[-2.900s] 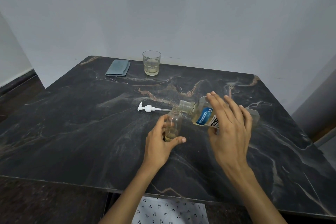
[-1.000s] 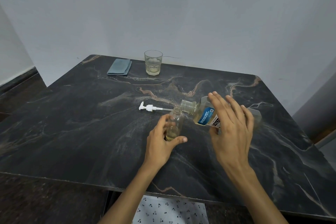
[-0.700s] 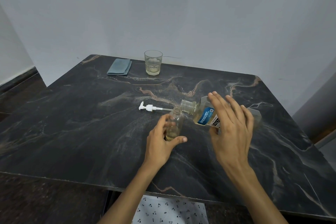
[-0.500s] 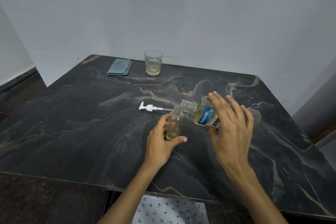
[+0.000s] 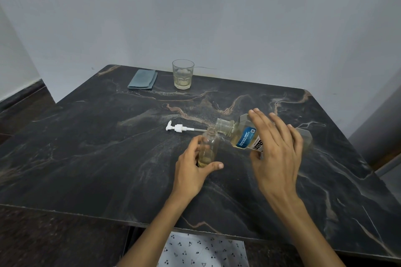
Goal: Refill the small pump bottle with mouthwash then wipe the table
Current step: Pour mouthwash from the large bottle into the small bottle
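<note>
A small clear bottle (image 5: 208,146) stands upright on the dark marble table (image 5: 108,147), open at the top, with a little yellowish liquid at its bottom. My left hand (image 5: 192,171) grips it low down. My right hand (image 5: 275,154) holds the large mouthwash bottle (image 5: 243,136) tipped to the left, its open mouth right at the small bottle's neck. The white pump head (image 5: 179,128) lies on the table just behind the small bottle.
A folded grey-blue cloth (image 5: 142,79) lies at the table's far edge. Beside it stands a glass (image 5: 183,74) with some pale liquid. White walls close in behind and at the left; the near table edge is close to my body.
Hardly anything moved; the large bottle stays tipped at the small bottle's neck, and both hands keep their hold.
</note>
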Available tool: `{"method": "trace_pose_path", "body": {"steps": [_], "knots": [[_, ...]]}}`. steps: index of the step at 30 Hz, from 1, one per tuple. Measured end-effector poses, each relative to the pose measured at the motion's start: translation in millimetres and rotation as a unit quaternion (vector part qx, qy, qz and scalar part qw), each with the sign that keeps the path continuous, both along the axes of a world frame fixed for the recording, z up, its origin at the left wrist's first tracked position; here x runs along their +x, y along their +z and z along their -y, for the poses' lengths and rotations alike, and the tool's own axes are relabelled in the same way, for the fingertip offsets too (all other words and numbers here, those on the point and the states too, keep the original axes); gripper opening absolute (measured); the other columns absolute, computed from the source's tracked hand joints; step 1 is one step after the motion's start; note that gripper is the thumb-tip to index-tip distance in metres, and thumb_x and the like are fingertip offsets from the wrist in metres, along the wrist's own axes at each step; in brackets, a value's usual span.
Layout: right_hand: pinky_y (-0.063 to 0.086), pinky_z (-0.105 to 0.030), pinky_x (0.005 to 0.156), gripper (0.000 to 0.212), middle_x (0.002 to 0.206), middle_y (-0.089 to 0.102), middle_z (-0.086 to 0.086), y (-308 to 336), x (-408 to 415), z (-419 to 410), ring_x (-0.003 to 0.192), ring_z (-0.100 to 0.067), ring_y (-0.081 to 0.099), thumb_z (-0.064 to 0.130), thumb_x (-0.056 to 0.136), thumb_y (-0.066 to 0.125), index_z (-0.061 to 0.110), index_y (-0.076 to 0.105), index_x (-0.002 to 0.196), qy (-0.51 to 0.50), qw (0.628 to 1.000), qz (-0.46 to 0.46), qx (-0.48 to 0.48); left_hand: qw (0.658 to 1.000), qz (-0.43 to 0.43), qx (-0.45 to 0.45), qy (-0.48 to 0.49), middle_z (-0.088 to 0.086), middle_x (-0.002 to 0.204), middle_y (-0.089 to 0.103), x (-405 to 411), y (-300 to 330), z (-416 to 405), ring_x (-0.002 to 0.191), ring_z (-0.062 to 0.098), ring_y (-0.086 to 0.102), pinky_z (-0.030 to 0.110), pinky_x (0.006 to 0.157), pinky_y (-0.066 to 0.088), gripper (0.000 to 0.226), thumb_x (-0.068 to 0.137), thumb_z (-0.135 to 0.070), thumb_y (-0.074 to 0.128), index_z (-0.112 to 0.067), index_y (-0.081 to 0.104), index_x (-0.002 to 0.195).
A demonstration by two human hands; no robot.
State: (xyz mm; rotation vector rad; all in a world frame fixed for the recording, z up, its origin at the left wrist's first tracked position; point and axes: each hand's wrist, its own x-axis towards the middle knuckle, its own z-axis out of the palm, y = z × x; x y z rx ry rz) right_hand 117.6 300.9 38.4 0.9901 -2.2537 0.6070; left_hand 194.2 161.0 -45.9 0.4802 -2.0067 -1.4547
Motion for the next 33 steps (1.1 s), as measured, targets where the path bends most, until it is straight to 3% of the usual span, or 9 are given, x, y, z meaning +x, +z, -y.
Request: {"method": "trace_pose_path", "body": {"steps": [4,12,15,22,33], "knots": [[0.019,-0.036,0.107,0.096,0.136,0.054,-0.002,0.0,-0.3,0.0,0.128,-0.027,0.046,-0.017,0.049,0.081,0.015,0.05,0.135,-0.001,1.0,0.0,0.0,1.0,0.001,0.004,-0.001,-0.027,0.102,0.062,0.0,0.0,-0.4,0.1,-0.003,0.062,0.032,0.09,0.054,0.064,0.055,-0.048,0.079,-0.06,0.044,0.107],[0.02,-0.037,0.106,0.096,0.136,0.054,-0.002,0.5,-1.0,0.4,0.128,-0.027,0.046,-0.017,0.05,0.081,0.015,0.05,0.135,-0.002,1.0,-0.003,0.003,1.0,0.008,-0.007,0.011,-0.024,0.1,0.063,0.2,0.4,-0.7,0.098,-0.004,0.062,0.03,0.088,0.055,0.065,0.056,-0.045,0.08,-0.069,0.041,0.102],[0.02,-0.037,0.106,0.096,0.136,0.054,-0.001,-0.1,-0.8,0.1,0.129,-0.026,0.045,-0.017,0.05,0.08,0.016,0.049,0.135,-0.003,1.0,-0.004,0.002,1.0,0.01,-0.007,0.01,-0.019,0.106,0.062,0.1,0.4,-0.4,0.101,0.002,0.062,0.034,0.089,0.054,0.065,0.058,-0.041,0.082,-0.061,0.043,0.106],[0.02,-0.037,0.106,0.095,0.135,0.054,-0.002,-0.2,-0.6,0.6,0.128,-0.027,0.046,-0.017,0.05,0.079,0.015,0.05,0.134,-0.006,1.0,-0.005,0.001,1.0,0.014,-0.004,0.007,-0.022,0.102,0.061,1.4,2.9,-1.3,0.098,-0.003,0.061,0.031,0.09,0.054,0.061,0.055,-0.049,0.077,-0.063,0.043,0.103],[0.021,-0.038,0.105,0.094,0.134,0.056,-0.004,-0.2,-0.8,0.5,0.126,-0.029,0.048,-0.018,0.049,0.081,0.014,0.052,0.133,-0.003,1.0,-0.012,-0.002,1.0,0.014,0.007,-0.001,-0.015,0.108,0.062,2.5,4.9,-1.7,0.105,0.006,0.062,0.039,0.092,0.053,0.06,0.055,-0.049,0.077,-0.056,0.044,0.105]]}}
